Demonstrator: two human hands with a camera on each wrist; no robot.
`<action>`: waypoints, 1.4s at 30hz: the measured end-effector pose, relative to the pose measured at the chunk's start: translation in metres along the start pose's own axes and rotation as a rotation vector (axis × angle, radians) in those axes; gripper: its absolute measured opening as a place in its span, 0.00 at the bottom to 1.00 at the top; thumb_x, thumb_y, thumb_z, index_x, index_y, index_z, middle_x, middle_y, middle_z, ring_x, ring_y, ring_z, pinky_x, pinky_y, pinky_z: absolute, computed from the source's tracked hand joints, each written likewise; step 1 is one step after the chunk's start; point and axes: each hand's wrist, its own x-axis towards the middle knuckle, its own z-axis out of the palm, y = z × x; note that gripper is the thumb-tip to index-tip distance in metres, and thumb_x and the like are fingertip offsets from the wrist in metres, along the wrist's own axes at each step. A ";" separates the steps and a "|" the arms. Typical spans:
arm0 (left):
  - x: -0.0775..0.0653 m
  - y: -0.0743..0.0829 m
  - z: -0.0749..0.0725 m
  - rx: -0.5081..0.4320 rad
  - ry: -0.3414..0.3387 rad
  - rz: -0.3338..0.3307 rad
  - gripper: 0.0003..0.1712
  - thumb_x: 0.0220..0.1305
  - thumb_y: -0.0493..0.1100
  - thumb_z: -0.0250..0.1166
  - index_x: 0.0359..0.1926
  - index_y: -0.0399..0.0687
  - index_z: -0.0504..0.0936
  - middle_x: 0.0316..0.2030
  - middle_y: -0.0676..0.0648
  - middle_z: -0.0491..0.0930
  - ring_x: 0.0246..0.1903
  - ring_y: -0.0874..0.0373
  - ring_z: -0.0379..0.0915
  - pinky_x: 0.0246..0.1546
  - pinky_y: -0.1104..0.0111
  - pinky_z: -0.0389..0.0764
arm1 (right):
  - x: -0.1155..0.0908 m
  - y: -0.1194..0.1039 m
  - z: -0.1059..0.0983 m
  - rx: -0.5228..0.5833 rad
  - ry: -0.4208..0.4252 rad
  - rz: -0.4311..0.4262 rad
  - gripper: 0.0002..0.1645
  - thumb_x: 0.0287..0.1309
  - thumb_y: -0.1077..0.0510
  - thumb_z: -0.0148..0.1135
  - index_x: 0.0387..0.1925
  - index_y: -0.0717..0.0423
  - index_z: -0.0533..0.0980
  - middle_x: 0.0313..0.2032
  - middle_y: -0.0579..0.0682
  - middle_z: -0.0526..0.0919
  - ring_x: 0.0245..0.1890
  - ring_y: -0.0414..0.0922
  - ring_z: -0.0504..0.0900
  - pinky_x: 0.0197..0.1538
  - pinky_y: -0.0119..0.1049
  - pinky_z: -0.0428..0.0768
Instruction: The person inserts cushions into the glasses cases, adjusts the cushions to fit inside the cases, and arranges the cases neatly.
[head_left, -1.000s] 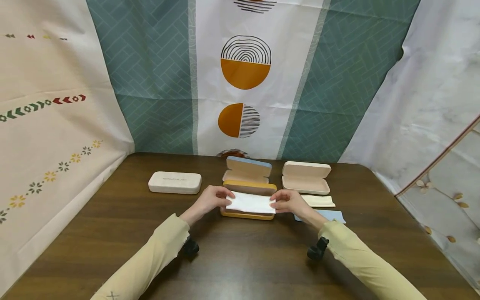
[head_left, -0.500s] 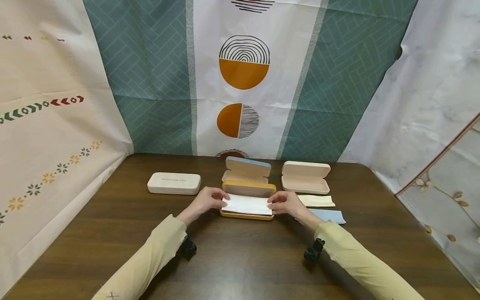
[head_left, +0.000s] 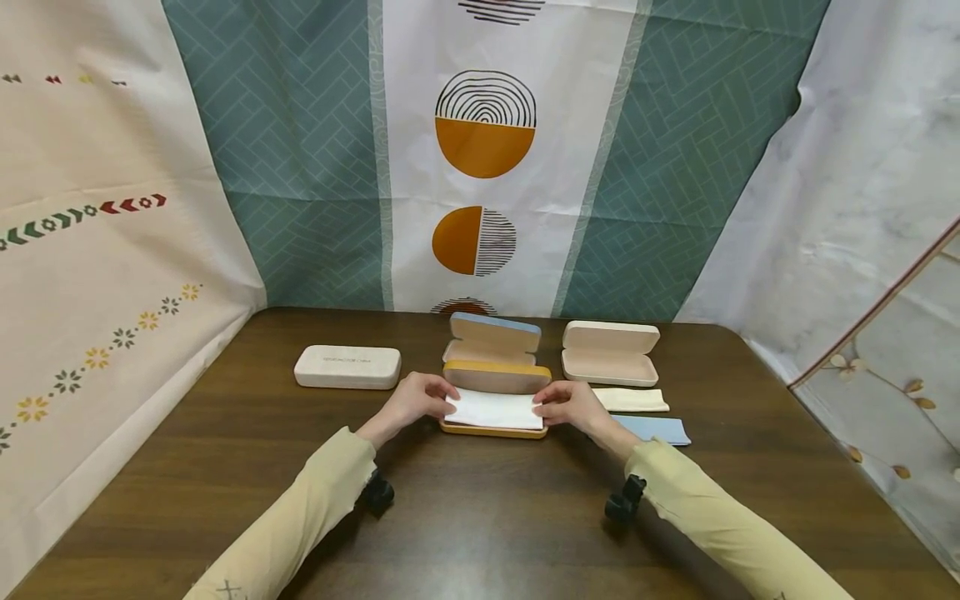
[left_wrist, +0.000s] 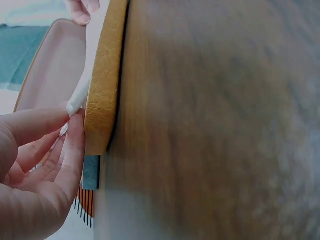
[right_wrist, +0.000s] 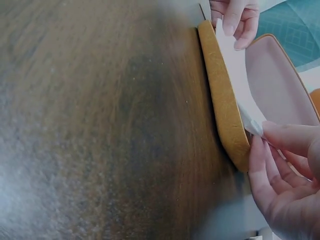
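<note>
A folded white cloth (head_left: 493, 410) is stretched between both hands over the lower half of an open yellow glasses case (head_left: 495, 432). My left hand (head_left: 415, 402) pinches the cloth's left end between thumb and fingers. At the other end my right hand (head_left: 576, 408) pinches it the same way. In the left wrist view the cloth (left_wrist: 91, 60) dips inside the case wall (left_wrist: 102, 85), with the left fingertips right at the rim. The right wrist view has the right thumb and fingers on the cloth's corner (right_wrist: 252, 125), beside the case's end. The case's pale lid lining (right_wrist: 277, 80) stands raised behind.
Behind the yellow case stands an open blue glasses case (head_left: 495, 332). A closed white case (head_left: 348, 367) lies left, and an open white case (head_left: 611, 354) stands right. Folded cream (head_left: 630, 400) and light blue (head_left: 656, 430) cloths lie near the right hand on the brown table (head_left: 480, 517).
The white cloth has come down and slightly left into the yellow case's lower half, both hands moving with it. Over the last half second hands and cloth have barely moved.
</note>
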 end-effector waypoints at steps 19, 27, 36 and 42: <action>-0.006 0.002 -0.010 -0.052 0.113 -0.037 0.10 0.50 0.31 0.68 0.35 0.30 0.79 0.30 0.43 0.79 0.28 0.55 0.75 0.31 0.63 0.78 | -0.005 0.002 -0.002 -0.139 0.175 -0.027 0.16 0.47 0.64 0.68 0.35 0.71 0.74 0.33 0.57 0.78 0.34 0.49 0.76 0.34 0.33 0.73; -0.005 0.000 0.005 -0.212 0.351 -0.119 0.19 0.49 0.40 0.71 0.38 0.34 0.74 0.33 0.42 0.75 0.29 0.54 0.74 0.31 0.62 0.78 | -0.006 0.007 0.011 -0.041 0.323 0.011 0.32 0.50 0.44 0.65 0.44 0.63 0.63 0.40 0.56 0.69 0.37 0.46 0.74 0.37 0.38 0.77; 0.003 0.003 0.028 -0.213 0.498 -0.141 0.32 0.49 0.54 0.69 0.46 0.37 0.69 0.41 0.41 0.71 0.39 0.52 0.68 0.38 0.60 0.73 | 0.002 -0.002 0.028 0.029 0.389 0.078 0.36 0.58 0.39 0.53 0.52 0.66 0.61 0.48 0.63 0.68 0.44 0.56 0.71 0.43 0.46 0.74; 0.006 0.006 0.035 -0.164 0.534 -0.184 0.35 0.48 0.61 0.67 0.46 0.39 0.68 0.41 0.42 0.68 0.40 0.50 0.64 0.40 0.61 0.67 | 0.005 -0.006 0.032 0.008 0.408 0.120 0.35 0.59 0.38 0.51 0.52 0.64 0.62 0.48 0.61 0.69 0.43 0.55 0.71 0.43 0.46 0.73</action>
